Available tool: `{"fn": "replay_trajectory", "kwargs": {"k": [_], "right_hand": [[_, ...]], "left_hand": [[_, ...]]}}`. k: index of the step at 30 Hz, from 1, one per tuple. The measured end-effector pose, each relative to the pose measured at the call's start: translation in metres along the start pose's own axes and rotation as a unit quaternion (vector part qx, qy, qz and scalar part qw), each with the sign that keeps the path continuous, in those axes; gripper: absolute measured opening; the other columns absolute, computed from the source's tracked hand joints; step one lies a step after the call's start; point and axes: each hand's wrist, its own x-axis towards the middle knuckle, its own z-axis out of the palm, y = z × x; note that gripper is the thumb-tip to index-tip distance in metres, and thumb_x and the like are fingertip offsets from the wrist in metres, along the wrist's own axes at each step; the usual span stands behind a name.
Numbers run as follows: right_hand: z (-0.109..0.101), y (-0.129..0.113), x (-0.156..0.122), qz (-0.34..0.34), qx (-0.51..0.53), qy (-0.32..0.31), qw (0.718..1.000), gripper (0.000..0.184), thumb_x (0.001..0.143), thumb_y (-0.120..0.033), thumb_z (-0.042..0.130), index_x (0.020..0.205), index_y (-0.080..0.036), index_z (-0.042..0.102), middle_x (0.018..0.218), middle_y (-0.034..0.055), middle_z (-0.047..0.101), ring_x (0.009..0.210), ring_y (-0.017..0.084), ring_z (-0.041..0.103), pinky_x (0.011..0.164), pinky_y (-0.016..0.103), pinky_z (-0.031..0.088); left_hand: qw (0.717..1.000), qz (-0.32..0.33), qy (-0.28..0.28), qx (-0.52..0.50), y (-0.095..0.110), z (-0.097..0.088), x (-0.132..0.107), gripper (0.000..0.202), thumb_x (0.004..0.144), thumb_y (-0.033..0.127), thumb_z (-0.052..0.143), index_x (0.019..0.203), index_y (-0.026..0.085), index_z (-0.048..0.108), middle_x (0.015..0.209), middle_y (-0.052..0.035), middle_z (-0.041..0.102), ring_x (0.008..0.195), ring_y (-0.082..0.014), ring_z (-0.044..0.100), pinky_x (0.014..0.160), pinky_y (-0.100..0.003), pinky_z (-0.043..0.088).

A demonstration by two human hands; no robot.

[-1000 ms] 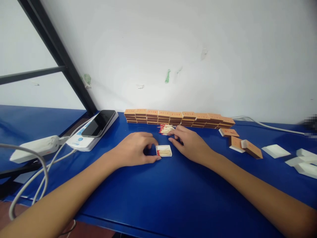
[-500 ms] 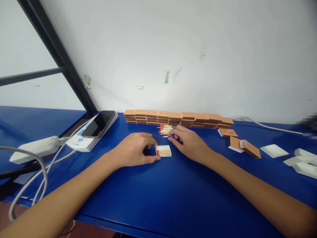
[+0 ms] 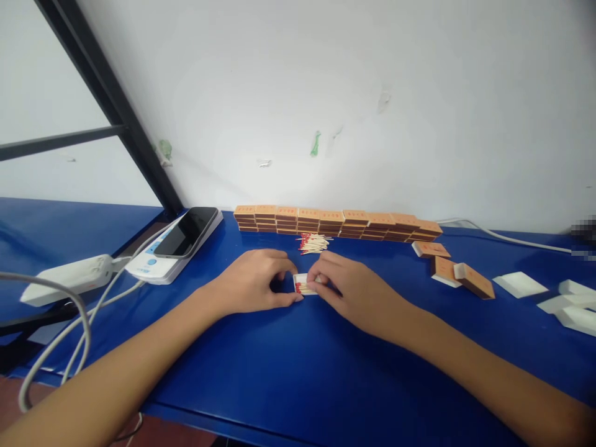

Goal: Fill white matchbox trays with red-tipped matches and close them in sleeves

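A small white matchbox tray (image 3: pixel 302 277) lies on the blue table, partly filled with red-tipped matches (image 3: pixel 299 288). My left hand (image 3: pixel 258 280) curves around the tray's left end, thumb and fingertips steadying it at the corners. Over the tray's right part, the fingers of my right hand (image 3: pixel 349 285) are pinched on a match, mostly hidden by the fingertips. Just behind the tray is a loose pile of matches (image 3: pixel 315 243), heads to the left.
Stacked orange matchboxes (image 3: pixel 333 218) form a low row along the wall. To the right lie several loose matchboxes (image 3: pixel 474 280) and white trays (image 3: pixel 519 285). A phone (image 3: pixel 187 233) rests on a white device (image 3: pixel 139 267) at the left, near a power strip (image 3: pixel 67 279) and cables.
My right hand has come from the match pile toward me and down to the tray, bringing a match. My left hand has stayed at the tray.
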Motion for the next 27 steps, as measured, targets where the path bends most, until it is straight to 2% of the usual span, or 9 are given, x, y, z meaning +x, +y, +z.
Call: {"fn": "replay_trajectory", "kwargs": {"k": [2, 5, 10, 18, 23, 27], "right_hand": [[0.002, 0.002, 0.003, -0.001, 0.016, 0.019, 1.0, 0.014, 0.103, -0.023, 0.056, 0.093, -0.022, 0.067, 0.09, 0.0029, 0.064, 0.074, 0.016, 0.058, 0.07, 0.03, 0.045], [0.003, 0.021, 0.012, 0.006, 0.008, 0.077, 0.997, 0.014, 0.102, -0.024, 0.056, 0.099, -0.021, 0.07, 0.092, 0.0041, 0.064, 0.077, 0.017, 0.059, 0.073, 0.031, 0.047], [0.006, 0.052, 0.021, 0.021, -0.056, 0.047, 0.997, 0.019, 0.102, -0.022, 0.055, 0.107, -0.02, 0.073, 0.097, 0.006, 0.062, 0.083, 0.019, 0.061, 0.074, 0.032, 0.047], [0.012, 0.05, 0.021, 0.025, -0.069, 0.047, 0.996, 0.017, 0.103, -0.023, 0.056, 0.111, -0.02, 0.071, 0.098, 0.0054, 0.061, 0.081, 0.018, 0.059, 0.073, 0.032, 0.045], [0.011, 0.051, 0.023, 0.04, -0.052, 0.051, 0.997, 0.012, 0.102, -0.026, 0.06, 0.094, -0.02, 0.067, 0.093, 0.0037, 0.061, 0.077, 0.017, 0.057, 0.069, 0.03, 0.042], [0.01, 0.052, 0.022, 0.052, -0.075, 0.029, 0.995, 0.014, 0.103, -0.026, 0.058, 0.093, -0.02, 0.064, 0.093, 0.0041, 0.061, 0.077, 0.018, 0.058, 0.069, 0.03, 0.042]], "left_hand": [[1.0, 0.0, 0.002, -0.001, 0.0, 0.0, 0.0, 0.034, 0.089, 0.044, 0.079, 0.111, 0.018, 0.076, 0.088, -0.0021, 0.065, 0.077, -0.0166, 0.06, 0.07, -0.032, 0.048], [1.0, 0.004, 0.002, 0.001, 0.0, 0.0, 0.0, 0.032, 0.089, 0.043, 0.078, 0.11, 0.019, 0.076, 0.088, -0.0023, 0.065, 0.076, -0.0164, 0.06, 0.07, -0.031, 0.048], [1.0, -0.004, 0.001, 0.003, 0.0, 0.0, 0.0, 0.032, 0.088, 0.043, 0.08, 0.11, 0.02, 0.077, 0.088, -0.0022, 0.066, 0.076, -0.0162, 0.061, 0.069, -0.03, 0.048], [1.0, -0.002, 0.002, -0.001, -0.001, 0.001, 0.0, 0.033, 0.089, 0.044, 0.079, 0.11, 0.019, 0.077, 0.088, -0.0023, 0.065, 0.077, -0.0163, 0.061, 0.07, -0.031, 0.049], [1.0, -0.005, 0.0, 0.0, 0.0, 0.0, 0.0, 0.032, 0.088, 0.043, 0.079, 0.11, 0.019, 0.077, 0.088, -0.0022, 0.065, 0.076, -0.0164, 0.06, 0.069, -0.03, 0.048], [1.0, -0.001, 0.003, 0.003, 0.001, -0.001, 0.0, 0.031, 0.089, 0.043, 0.078, 0.109, 0.019, 0.077, 0.087, -0.0025, 0.065, 0.075, -0.0162, 0.06, 0.067, -0.03, 0.047]]}}
